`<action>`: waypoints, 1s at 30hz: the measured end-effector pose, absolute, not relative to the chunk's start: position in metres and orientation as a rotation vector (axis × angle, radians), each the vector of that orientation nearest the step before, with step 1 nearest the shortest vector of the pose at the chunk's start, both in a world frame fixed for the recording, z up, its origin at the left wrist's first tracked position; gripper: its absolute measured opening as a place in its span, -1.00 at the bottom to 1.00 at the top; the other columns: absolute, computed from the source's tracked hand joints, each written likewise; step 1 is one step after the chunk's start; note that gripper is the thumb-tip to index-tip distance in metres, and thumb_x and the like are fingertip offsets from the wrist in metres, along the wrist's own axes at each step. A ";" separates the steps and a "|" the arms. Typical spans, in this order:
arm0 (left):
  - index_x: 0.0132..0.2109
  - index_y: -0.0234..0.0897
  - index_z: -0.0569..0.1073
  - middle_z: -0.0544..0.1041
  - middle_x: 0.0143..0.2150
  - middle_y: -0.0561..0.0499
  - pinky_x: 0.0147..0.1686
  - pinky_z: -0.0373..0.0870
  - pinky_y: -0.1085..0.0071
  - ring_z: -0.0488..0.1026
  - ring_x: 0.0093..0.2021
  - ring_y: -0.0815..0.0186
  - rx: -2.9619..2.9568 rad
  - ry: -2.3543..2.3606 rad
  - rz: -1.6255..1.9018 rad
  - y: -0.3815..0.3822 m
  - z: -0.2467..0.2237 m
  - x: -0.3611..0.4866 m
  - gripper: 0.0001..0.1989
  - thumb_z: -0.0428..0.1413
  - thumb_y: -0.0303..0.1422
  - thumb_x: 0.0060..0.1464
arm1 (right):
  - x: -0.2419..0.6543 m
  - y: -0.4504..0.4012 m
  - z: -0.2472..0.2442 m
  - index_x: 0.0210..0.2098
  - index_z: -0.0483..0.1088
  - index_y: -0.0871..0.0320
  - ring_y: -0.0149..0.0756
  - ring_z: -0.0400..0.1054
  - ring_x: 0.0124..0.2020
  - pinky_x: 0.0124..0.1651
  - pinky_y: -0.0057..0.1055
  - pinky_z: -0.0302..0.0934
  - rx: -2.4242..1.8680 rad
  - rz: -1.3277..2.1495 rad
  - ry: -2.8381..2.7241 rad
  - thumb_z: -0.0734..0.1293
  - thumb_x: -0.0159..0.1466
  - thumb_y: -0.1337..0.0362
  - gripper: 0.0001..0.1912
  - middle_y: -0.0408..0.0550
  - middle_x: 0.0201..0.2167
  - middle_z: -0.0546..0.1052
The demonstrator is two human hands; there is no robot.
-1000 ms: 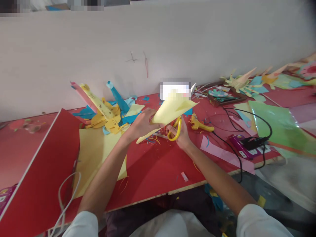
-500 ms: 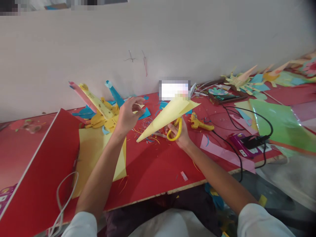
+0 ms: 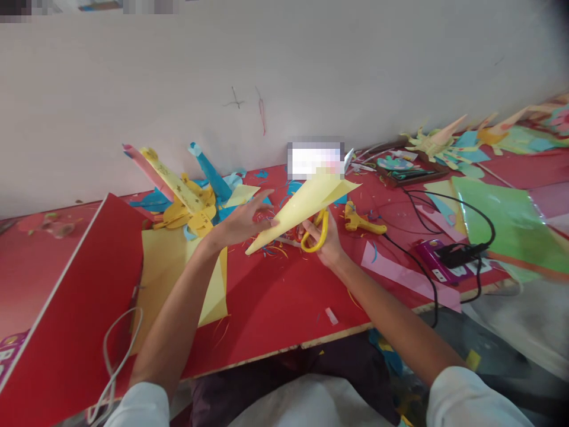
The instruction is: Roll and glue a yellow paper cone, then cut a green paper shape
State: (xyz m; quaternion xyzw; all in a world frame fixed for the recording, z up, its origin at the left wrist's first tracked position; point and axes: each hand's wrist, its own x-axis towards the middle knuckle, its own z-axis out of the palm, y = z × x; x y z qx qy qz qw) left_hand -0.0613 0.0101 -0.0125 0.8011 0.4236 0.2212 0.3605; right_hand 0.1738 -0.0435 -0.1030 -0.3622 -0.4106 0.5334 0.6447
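A pale yellow paper cone (image 3: 297, 207) slants over the table, its narrow tip toward me on the left and its wide flared end up to the right. My right hand (image 3: 329, 244) is beneath the wide end, closed around the yellow handle of a pair of scissors (image 3: 325, 231); the blades are mostly hidden. The cone seems to rest on that hand's hidden fingers. At the cone's left side my left hand (image 3: 242, 224) is open with fingers stretched out, its thumb tip at the paper. Paper scraps (image 3: 271, 250) lie under the cone.
Beside the right hand lies a yellow glue gun (image 3: 362, 222) with a black cord. A purple box (image 3: 438, 258) and a pink paper strip (image 3: 409, 276) are further right. Rolled paper crafts (image 3: 178, 190) stand back left, above yellow sheets (image 3: 162, 267). A red board (image 3: 75, 296) rises at left.
My left hand has come down and right from above the cone's side, its fingers straightening, and the thumb now meets the cone. The right hand, scissors and cone have hardly moved.
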 end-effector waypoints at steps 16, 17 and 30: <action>0.54 -0.14 0.17 0.67 -0.09 -0.13 -0.25 0.53 0.28 0.62 -0.23 0.14 2.052 1.176 0.560 0.038 -0.025 -0.078 0.04 0.39 -0.18 -0.03 | 0.172 -0.045 -0.096 -0.17 0.21 -0.01 -0.45 0.39 -0.50 -0.46 -0.42 0.38 -0.805 1.236 -0.908 0.60 0.18 0.01 -0.47 -0.18 -0.18 0.62; 0.52 -0.13 0.21 0.67 -0.07 -0.13 -0.18 0.52 0.26 0.62 -0.19 0.12 2.122 1.250 0.613 0.044 -0.024 -0.081 0.02 0.40 -0.19 -0.05 | 0.172 -0.045 -0.096 -0.15 0.21 -0.01 -0.46 0.39 -0.50 -0.46 -0.42 0.38 -0.810 1.238 -0.907 0.59 0.19 0.01 -0.47 -0.14 -0.11 0.63; 0.45 -0.20 0.31 0.61 0.18 -0.30 0.42 -0.03 -0.16 0.47 0.26 -0.19 2.492 1.809 0.570 0.086 -0.055 -0.088 -0.26 0.30 -0.33 0.16 | 0.180 -0.042 -0.093 0.21 0.27 -0.07 -0.46 0.36 -0.51 -0.41 -0.42 0.38 -0.877 1.067 -0.853 0.55 0.23 0.06 -0.36 -0.20 -0.19 0.58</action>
